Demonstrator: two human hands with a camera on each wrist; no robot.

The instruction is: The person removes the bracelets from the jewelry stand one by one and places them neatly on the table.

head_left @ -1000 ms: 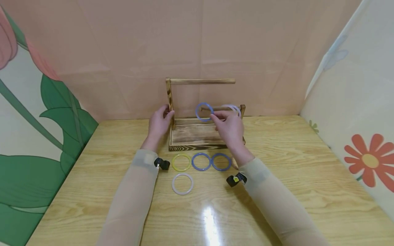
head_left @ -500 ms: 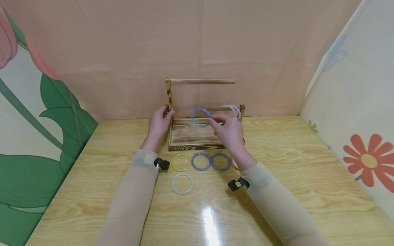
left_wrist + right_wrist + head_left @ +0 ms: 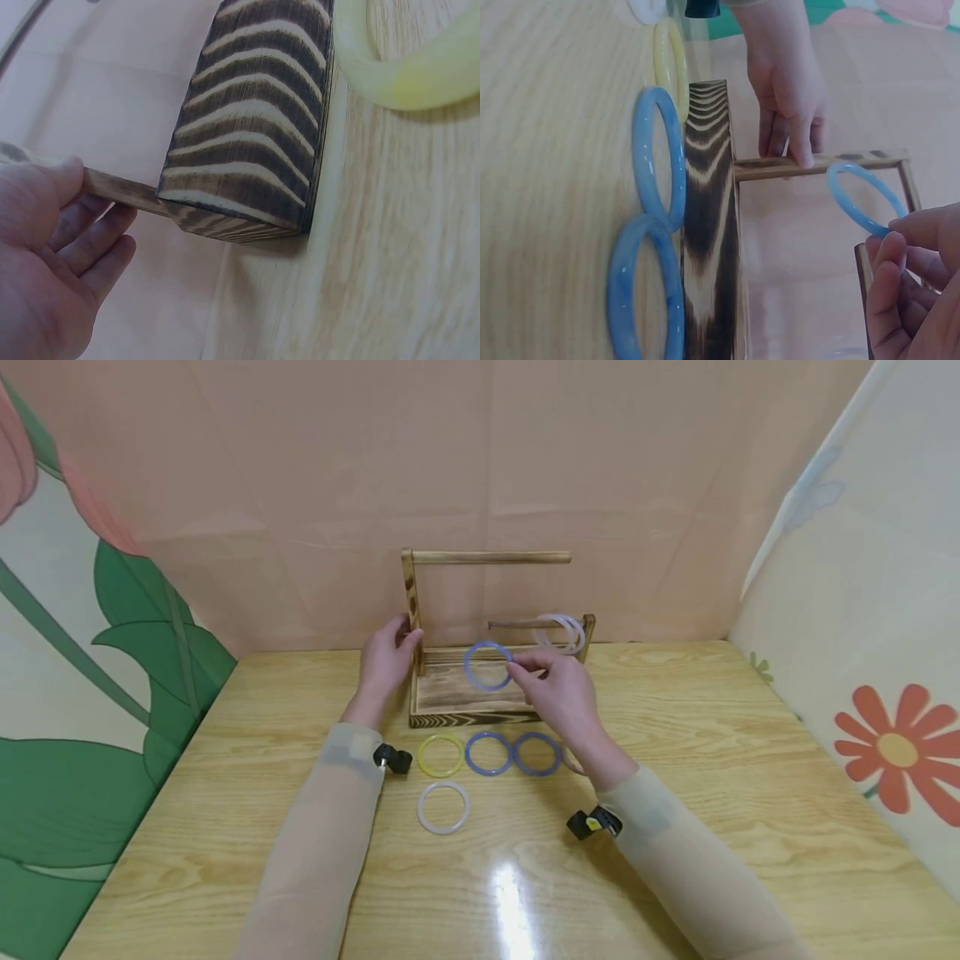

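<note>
right hand pinches blue ring, now off the peg.

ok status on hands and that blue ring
Left hand grips the rack's tall post. Right hand pinches blue ring, held off the short rod. Nothing blocking.

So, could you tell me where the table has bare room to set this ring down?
Bare table lies right of the right hand, and left of the left hand. It is crowded before the wooden stand, where four rings lie.
</note>
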